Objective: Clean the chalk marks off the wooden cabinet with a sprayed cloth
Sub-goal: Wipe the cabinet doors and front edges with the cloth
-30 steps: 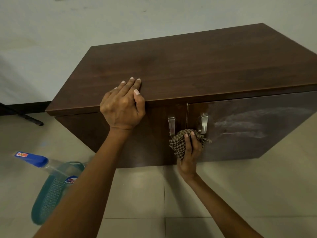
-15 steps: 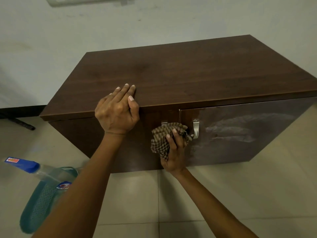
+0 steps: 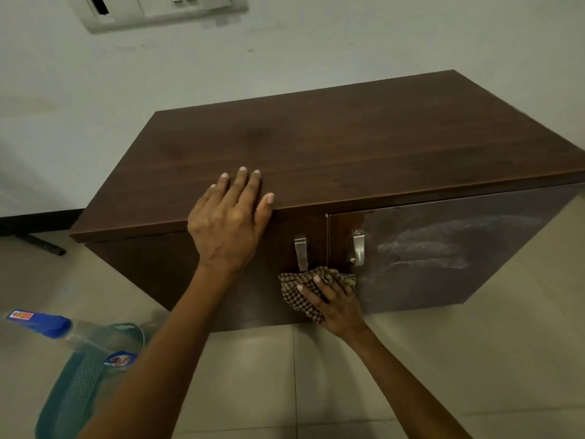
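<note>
The wooden cabinet [image 3: 332, 160] filled the middle of the frame, standing on a pale tiled floor [image 3: 474, 359] against the wall. On its right-hand door [image 3: 459, 255] pale chalk marks [image 3: 424, 245] lay smeared right of centre, well apart from the cloth. The left hand [image 3: 229, 221] lay flat and spread on the cabinet's front edge, holding nothing, apparently bracing it. The right hand [image 3: 334, 304] pressed a bunched checked cloth [image 3: 308, 291] against the front, low down, just under the two metal handles [image 3: 358, 248]. At the lower left of the frame a spray bottle [image 3: 41, 323] lay on a green basket [image 3: 79, 381]. To my eye the wiping was under way. The next move called for carrying the cloth rightward, clear of the handle, and rubbing firmly over the streaks.
</note>
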